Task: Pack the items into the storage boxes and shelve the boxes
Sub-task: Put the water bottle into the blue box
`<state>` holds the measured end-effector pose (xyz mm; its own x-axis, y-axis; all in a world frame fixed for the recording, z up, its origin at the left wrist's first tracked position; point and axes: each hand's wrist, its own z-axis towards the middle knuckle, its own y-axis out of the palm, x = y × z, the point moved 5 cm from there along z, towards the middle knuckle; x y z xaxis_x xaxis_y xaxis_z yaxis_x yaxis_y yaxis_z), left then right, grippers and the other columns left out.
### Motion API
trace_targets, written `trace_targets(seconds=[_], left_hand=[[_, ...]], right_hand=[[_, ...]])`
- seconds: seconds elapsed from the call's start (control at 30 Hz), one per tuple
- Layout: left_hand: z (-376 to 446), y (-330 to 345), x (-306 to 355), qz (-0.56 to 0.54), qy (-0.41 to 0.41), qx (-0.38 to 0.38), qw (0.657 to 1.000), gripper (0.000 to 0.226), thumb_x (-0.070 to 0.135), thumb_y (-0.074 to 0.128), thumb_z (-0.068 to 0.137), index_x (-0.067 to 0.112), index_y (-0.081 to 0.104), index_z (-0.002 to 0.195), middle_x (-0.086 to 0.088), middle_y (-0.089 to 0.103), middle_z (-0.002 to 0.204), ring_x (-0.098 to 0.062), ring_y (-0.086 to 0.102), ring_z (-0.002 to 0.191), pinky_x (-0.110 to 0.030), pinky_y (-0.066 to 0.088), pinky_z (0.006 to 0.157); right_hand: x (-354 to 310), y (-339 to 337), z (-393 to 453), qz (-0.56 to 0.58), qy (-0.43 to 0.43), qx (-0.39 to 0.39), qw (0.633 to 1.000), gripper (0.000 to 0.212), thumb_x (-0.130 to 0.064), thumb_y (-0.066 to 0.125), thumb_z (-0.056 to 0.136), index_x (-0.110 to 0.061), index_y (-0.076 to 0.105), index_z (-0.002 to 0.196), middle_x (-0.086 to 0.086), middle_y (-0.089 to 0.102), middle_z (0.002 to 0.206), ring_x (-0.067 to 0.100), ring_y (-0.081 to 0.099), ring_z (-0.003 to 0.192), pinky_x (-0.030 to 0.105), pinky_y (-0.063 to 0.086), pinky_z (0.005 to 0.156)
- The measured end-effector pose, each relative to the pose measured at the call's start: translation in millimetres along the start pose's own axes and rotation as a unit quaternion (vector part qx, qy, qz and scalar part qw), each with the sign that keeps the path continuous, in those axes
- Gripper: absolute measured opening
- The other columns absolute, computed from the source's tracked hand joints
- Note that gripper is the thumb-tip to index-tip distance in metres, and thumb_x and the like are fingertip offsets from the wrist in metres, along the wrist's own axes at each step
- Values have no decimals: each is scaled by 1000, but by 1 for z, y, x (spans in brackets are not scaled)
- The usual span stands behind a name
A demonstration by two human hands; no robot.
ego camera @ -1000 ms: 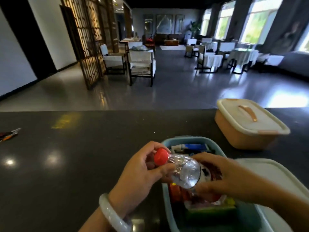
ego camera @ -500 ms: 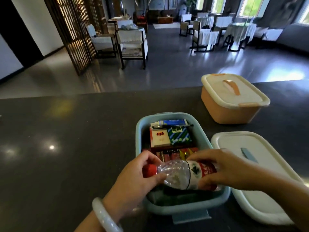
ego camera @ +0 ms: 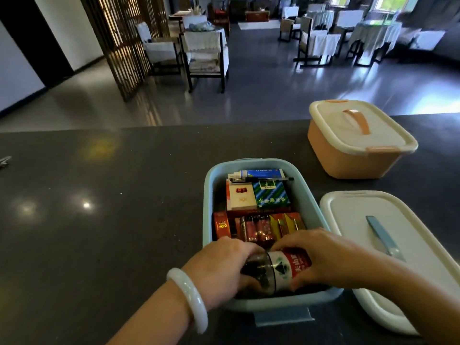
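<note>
An open light-blue storage box (ego camera: 207,195) stands on the dark counter and holds several small packs, a tube and a pen. A clear plastic bottle (ego camera: 281,270) with a red and white label lies on its side in the near end of the box. My left hand (ego camera: 224,267) grips its cap end and my right hand (ego camera: 326,257) grips its bottom end. The cap is hidden under my left hand. The box's white lid (ego camera: 361,220) with a blue handle lies flat just right of the box.
An orange storage box (ego camera: 348,160) with its white lid shut stands at the back right of the counter (ego camera: 99,220). A small object (ego camera: 5,161) lies at the counter's far left edge. Chairs and tables fill the room beyond.
Both hands have lowered the bottle from above the box down into its near end, turning it level. The view has tilted down toward the counter.
</note>
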<state>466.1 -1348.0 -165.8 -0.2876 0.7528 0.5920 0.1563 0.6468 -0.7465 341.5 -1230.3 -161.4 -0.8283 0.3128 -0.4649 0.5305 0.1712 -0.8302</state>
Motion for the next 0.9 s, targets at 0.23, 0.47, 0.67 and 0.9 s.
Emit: trace_targets(seconds=[0.23,0.47,0.67,0.9], left_hand=[[4,3,-3,36,20,42,998,46,38,72,80,43,54,122,18,63,113,6,55,105,-22,45,91],[1,5,-6,48,36,43,997,51,41,72,80,44,51,126,20,60,118,7,52,110,-21,41,95],[-3,5,-4,84,41,37,995,48,44,70,81,43,51,125,19,57,114,4,52,104,-26,45,94],[-4,6,-3,102,33,40,993,53,44,71,79,44,49,127,18,54,118,1,50,109,-29,46,96]], right_hand=[[3,6,-1,-33,7,2,999,54,-48,71,77,-47,47,125,-24,52,117,-7,46,106,21,41,93],[3,3,-7,-54,-15,22,998,52,-48,69,79,-46,46,125,-29,42,115,-11,40,104,10,31,83],[1,12,-10,-80,-26,48,995,49,-52,68,76,-48,43,119,-31,38,113,-10,31,106,13,28,88],[7,1,-13,-43,-4,14,999,37,-46,69,79,-48,51,110,-29,45,108,-12,44,98,12,40,85]])
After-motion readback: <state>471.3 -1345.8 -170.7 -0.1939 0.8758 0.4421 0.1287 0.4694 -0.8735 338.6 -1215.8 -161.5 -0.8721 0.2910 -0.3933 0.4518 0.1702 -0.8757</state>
